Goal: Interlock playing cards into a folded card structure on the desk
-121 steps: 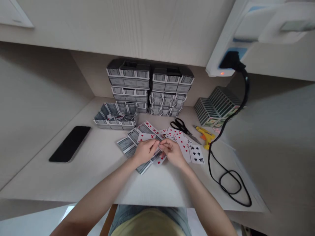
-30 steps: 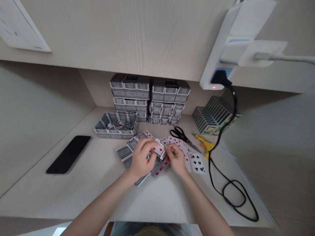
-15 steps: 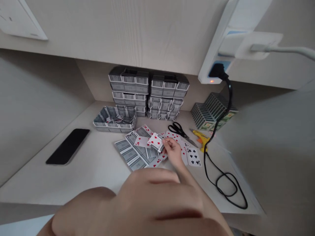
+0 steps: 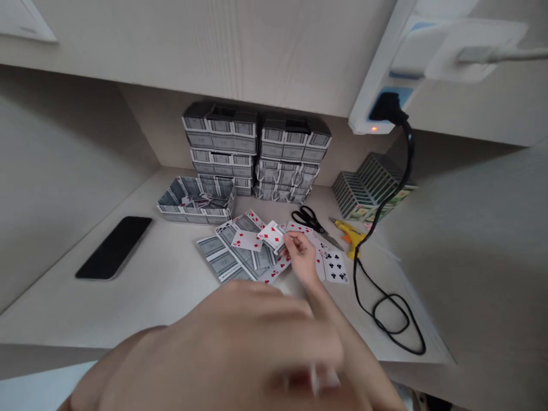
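My right hand (image 4: 302,255) pinches a small folded playing card piece (image 4: 273,235) with red diamonds on its upper face, above the spread cards. Close to the camera, my left hand (image 4: 240,342) fills the lower middle, smeared by motion, with its fingers curled. A bit of white and dark red shows among those fingers, too blurred to name. Under the right hand lie joined card strips with grey patterned backs (image 4: 220,260), a loose diamond card (image 4: 246,240) and a six of clubs (image 4: 335,266).
Behind stand stacked boxes of folded cards (image 4: 220,140) and an open card box (image 4: 194,217) holding small pieces. Black scissors (image 4: 309,218), a yellow glue gun (image 4: 353,235) and its black cable (image 4: 396,334) lie right. Left is a phone (image 4: 115,248); overhead, a power strip (image 4: 363,114).
The view has shifted slightly. My left hand has turned and moved a little left, and white and red now show at its fingers. My right hand keeps its pinch on the folded card piece.
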